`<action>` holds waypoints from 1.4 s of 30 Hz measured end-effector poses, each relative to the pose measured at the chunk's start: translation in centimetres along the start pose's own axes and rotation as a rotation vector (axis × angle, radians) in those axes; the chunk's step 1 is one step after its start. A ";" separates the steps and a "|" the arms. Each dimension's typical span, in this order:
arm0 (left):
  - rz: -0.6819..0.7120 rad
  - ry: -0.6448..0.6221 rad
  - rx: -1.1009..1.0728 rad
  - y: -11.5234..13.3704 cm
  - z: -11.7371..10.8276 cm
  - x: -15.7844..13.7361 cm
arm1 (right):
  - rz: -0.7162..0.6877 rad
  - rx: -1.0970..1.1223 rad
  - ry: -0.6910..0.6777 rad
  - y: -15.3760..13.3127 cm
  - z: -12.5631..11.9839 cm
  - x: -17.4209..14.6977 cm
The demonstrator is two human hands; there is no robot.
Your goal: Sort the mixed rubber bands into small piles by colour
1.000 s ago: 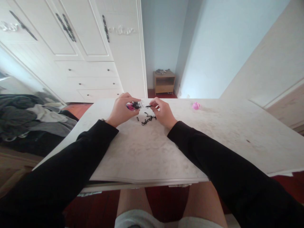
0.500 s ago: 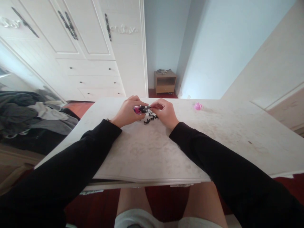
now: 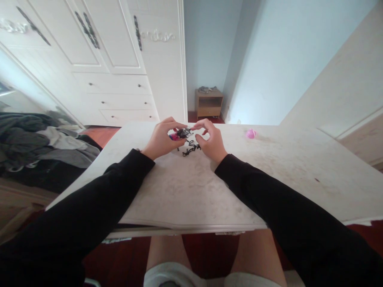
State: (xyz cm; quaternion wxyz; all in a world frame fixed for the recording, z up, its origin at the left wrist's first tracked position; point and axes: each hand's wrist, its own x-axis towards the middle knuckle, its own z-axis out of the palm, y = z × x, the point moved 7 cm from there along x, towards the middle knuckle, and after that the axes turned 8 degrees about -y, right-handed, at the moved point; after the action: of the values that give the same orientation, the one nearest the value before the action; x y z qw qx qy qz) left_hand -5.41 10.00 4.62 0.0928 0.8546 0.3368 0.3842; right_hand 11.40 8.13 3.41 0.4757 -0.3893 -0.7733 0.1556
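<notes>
My left hand (image 3: 164, 137) grips a small black, pink and blue object (image 3: 183, 133) between thumb and fingers; what kind it is I cannot make out. Its right end looks dark and lacy, or partly see-through. Close by on the right, my right hand (image 3: 211, 139) has its thumb and forefinger apart, the fingertips near the object's end. Beneath both hands, a tangled black cord or chain (image 3: 191, 149) lies on the white table (image 3: 191, 191). Whether it joins the held object is hidden.
A crumpled-looking pink item (image 3: 251, 134) rests on the table to the right. A small dark bit (image 3: 317, 180) lies further right. Clothes (image 3: 44, 139) are piled left of the table. Beyond it stand a white wardrobe (image 3: 119, 87) and a wooden nightstand (image 3: 208, 104).
My right hand has let go of the object's end, its thumb and fingers parting. My left hand keeps hold, and more of the object's right end shows.
</notes>
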 end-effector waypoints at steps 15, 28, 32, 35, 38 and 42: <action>-0.133 0.282 -0.241 -3.5 -1.0 0.1 | 0.021 -0.137 -0.058 1.7 0.7 0.1; -0.218 0.367 -0.237 -4.1 -1.5 -0.2 | 0.102 -0.214 -0.464 2.5 2.8 -0.6; -0.163 0.314 -0.120 -2.5 -1.6 -0.3 | 0.070 -0.196 -0.441 2.6 2.9 -0.4; -0.139 0.267 -0.080 -1.9 -1.6 -0.2 | 0.051 -0.211 -0.442 2.6 3.1 -0.3; -0.117 0.215 -0.042 -1.8 -1.3 -0.1 | 0.034 -0.188 -0.393 2.4 2.9 -0.1; -0.067 0.137 0.046 -1.3 -1.0 0.0 | 0.032 -0.069 -0.240 2.5 1.7 0.3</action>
State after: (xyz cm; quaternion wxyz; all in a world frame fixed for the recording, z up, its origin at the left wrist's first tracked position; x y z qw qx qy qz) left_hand -6.77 10.85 4.75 0.0624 0.8167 0.3794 0.4304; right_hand 11.01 10.19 1.23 0.3634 -0.3963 -0.8233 0.1820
